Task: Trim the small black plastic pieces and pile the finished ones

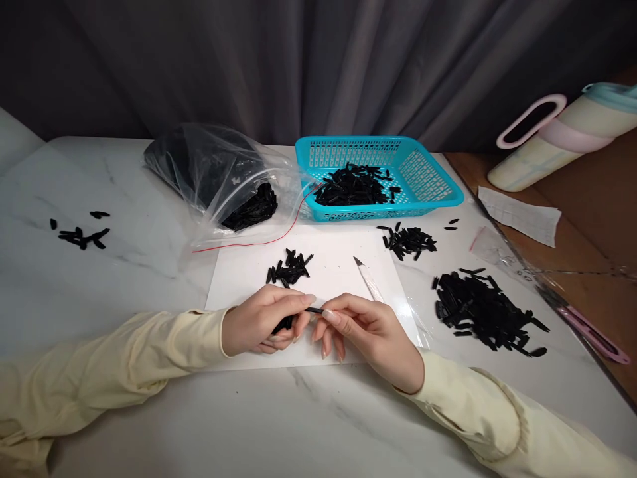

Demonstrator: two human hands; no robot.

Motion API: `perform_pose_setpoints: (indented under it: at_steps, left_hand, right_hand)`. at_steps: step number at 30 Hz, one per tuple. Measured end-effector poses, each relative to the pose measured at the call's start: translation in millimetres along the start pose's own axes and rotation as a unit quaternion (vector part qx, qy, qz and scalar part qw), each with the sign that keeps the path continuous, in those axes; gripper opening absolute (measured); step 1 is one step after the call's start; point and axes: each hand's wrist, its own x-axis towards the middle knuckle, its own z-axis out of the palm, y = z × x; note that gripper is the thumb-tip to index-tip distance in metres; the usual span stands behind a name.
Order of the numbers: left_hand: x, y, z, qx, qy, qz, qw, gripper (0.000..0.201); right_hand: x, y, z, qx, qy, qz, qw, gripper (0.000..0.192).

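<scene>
Both hands meet over the near edge of the white sheet [338, 265], and between them runs one thin black strip [314, 310]. The left hand [266, 318] is curled narrow, thumb and forefinger pinched on the strip's left end, and what looks like a small bundle of further black pieces [283, 324] shows dark under its fingers. The right hand [361, 325] pinches the strip's other end with thumb and forefinger, the other fingers fanned down toward the sheet. I'd judge the step in hand to be working a single piece held taut between two pinches, pulling or checking it; a next move would call for a steady grip at both ends and no slack. Both forearms lie low on the desk [308, 418], sleeves in pale yellow, wrists turned inward toward each other.

Just past the right hand a craft knife [367, 275] lies on the sheet, blade pointing away, untouched. A small heap of pieces [289, 268] sits on the sheet beyond the left hand. Farther right are a smaller scatter [409, 240] and a big pile [485, 309]. At the back stand a turquoise basket [438, 192] holding more, and a clear bag [219, 179], also with pieces inside.
</scene>
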Motion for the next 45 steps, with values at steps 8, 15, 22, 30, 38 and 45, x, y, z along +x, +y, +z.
perform_pose_setpoints:
  at_steps: [8, 15, 22, 30, 38, 45]
  left_hand:
    - [2.1, -4.4, -1.1, -0.007, -0.008, 0.027, 1.000, 0.037]
    - [1.2, -4.1, -0.5, -0.006, -0.003, 0.027, 1.000, 0.036]
    - [2.0, -3.7, -0.5, -0.010, 0.002, 0.026, 1.000, 0.037]
    - [0.0, -1.3, 2.1, -0.011, 0.018, 0.025, 0.999, 0.033]
    - [-0.8, -0.3, 1.8, -0.014, 0.013, 0.015, 1.000, 0.031]
    - [-1.7, 0.5, 3.8, -0.023, 0.016, 0.017, 0.999, 0.031]
  right_hand:
    - [0.0, 1.0, -0.1, 0.008, 0.003, 0.008, 1.000, 0.018]
    - [-0.5, -0.4, -0.1, 0.006, 0.008, 0.007, 1.000, 0.017]
    - [-0.2, -0.6, 0.4, 0.003, 0.010, 0.005, 1.000, 0.018]
    - [-0.4, -0.9, 0.3, 0.004, 0.014, -0.001, 1.000, 0.017]
    - [-0.9, -0.5, 0.9, -0.004, 0.027, -0.005, 1.000, 0.016]
    - [-1.9, -0.5, 1.4, -0.014, 0.032, -0.013, 0.999, 0.015]
